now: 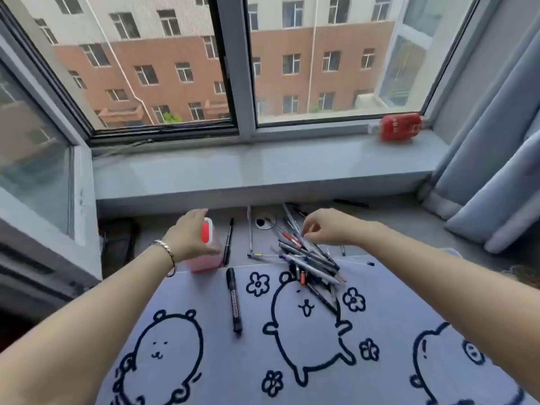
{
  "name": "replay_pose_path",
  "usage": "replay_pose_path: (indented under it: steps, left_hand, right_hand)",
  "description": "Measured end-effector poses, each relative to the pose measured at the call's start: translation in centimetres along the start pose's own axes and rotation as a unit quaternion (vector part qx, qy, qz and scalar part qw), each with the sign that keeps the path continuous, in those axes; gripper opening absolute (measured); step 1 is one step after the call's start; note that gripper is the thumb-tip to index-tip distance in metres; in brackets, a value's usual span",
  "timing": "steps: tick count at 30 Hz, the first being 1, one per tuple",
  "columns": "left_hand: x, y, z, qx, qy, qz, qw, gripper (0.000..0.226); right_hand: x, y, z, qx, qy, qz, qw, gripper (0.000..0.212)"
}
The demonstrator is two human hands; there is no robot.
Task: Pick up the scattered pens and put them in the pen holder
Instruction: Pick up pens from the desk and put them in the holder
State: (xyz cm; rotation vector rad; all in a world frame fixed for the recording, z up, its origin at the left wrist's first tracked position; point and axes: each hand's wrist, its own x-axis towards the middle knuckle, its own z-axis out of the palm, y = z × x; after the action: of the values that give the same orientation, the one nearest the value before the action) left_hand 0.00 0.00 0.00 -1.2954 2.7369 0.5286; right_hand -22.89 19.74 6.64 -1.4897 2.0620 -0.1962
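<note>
A pink see-through pen holder [204, 263] stands on the grey desk at the left. My left hand [188, 235] wraps around its top edge and grips it. A heap of several pens [309, 258] lies to the right, partly on the desk and partly on the cartoon-printed cloth. My right hand [324, 228] hovers over the far end of the heap, fingers pinched down onto a pen there. A thick black marker [234, 301] lies alone on the cloth. A thin black pen [228, 242] rests just right of the holder, and a grey pen [250, 229] lies farther back.
A blue-grey cloth [222, 361] with bear drawings covers the near desk. The grey windowsill [263, 168] runs behind, with a red packet [400, 127] at its right end. A round cable hole [264, 222] sits in the desk. Curtains [496, 159] hang at right.
</note>
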Motion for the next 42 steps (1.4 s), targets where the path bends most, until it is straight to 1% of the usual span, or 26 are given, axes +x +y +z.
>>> replay_pose_path:
  steps: [3,5,7,9,10,13,15,17,18,21,23,25,26,28,30,32,34,38,39,41,42]
  left_hand:
    - [0.2,-3.3,1.2,-0.001,-0.028,-0.075,0.997,0.123]
    - [0.5,-4.7,1.8,-0.035,-0.041,-0.090,0.994,0.125]
    - [0.9,-5.1,2.2,-0.090,-0.030,-0.077,0.992,0.120]
    - [0.6,-4.8,2.3,-0.148,0.014,-0.068,0.987,0.111]
    - [0.2,-4.6,2.4,-0.170,0.048,-0.068,0.982,0.106]
    - [-2.8,-3.1,2.8,-0.213,0.141,-0.082,0.963,0.101]
    - [-5.2,-2.5,3.1,-0.252,0.179,-0.093,0.947,0.100]
    - [-7.4,-2.5,3.3,-0.277,0.194,-0.111,0.935,0.102]
    - [-8.2,-2.7,3.5,-0.286,0.194,-0.122,0.931,0.102]
    - [-10.0,-3.5,3.8,-0.320,0.189,-0.151,0.916,0.103]
    - [-10.7,-4.3,4.2,-0.336,0.187,-0.161,0.909,0.103]
    - [-11.1,-4.9,4.5,-0.343,0.175,-0.166,0.908,0.103]
    - [-11.2,-5.2,4.6,-0.350,0.170,-0.169,0.905,0.103]
    - [-11.3,-5.5,4.7,-0.364,0.162,-0.174,0.901,0.105]
    - [-11.3,-5.7,5.0,-0.371,0.155,-0.172,0.899,0.106]
    - [-11.5,-5.9,5.2,-0.381,0.153,-0.179,0.894,0.106]
    - [-11.7,-6.0,5.3,-0.390,0.151,-0.188,0.889,0.106]
    - [-12.0,-5.8,5.0,-0.391,0.148,-0.191,0.888,0.107]
    - [-12.1,-5.6,4.9,-0.390,0.148,-0.190,0.889,0.106]
    - [-12.4,-5.1,4.6,-0.380,0.150,-0.191,0.893,0.106]
    - [-12.5,-4.8,4.5,-0.372,0.151,-0.187,0.897,0.106]
  right_hand:
    - [0.3,0.7,2.6,0.005,-0.051,0.046,0.998,0.025]
    - [0.5,0.9,4.4,0.003,-0.069,0.063,0.996,0.026]
    - [1.3,0.7,5.9,0.014,-0.058,0.079,0.995,0.026]
    - [2.3,-0.1,7.9,0.040,-0.044,0.088,0.994,0.025]
    - [2.8,-0.7,9.1,0.051,-0.041,0.090,0.994,0.025]
    - [4.6,-3.8,12.8,0.083,-0.038,0.103,0.991,0.036]
    - [5.9,-6.0,15.1,0.093,-0.029,0.114,0.989,0.044]
    - [7.4,-7.6,17.1,0.083,-0.022,0.121,0.989,0.051]
    - [8.1,-8.2,17.8,0.075,-0.016,0.120,0.990,0.050]
    - [9.5,-9.2,18.8,0.052,-0.009,0.121,0.991,0.037]
    - [10.0,-9.6,18.4,0.065,-0.026,0.101,0.992,0.035]
    - [10.9,-9.8,17.0,0.072,-0.024,0.052,0.996,0.025]
    - [11.8,-9.7,16.1,0.050,-0.010,0.020,0.998,0.024]
    - [14.3,-9.2,14.4,-0.032,0.012,-0.038,0.999,0.032]
    - [16.7,-8.3,13.2,-0.114,-0.002,-0.078,0.990,0.040]
    - [18.5,-7.5,13.2,-0.176,-0.031,-0.116,0.977,0.038]
    - [19.4,-7.1,13.7,-0.187,-0.034,-0.147,0.971,0.033]
    - [19.7,-7.4,14.3,-0.132,0.000,-0.179,0.975,0.027]
    - [19.4,-7.7,14.1,-0.094,0.026,-0.183,0.978,0.024]
    - [17.8,-8.8,13.1,0.048,0.115,-0.170,0.978,0.016]
    - [16.4,-9.6,12.2,0.142,0.167,-0.157,0.963,0.013]
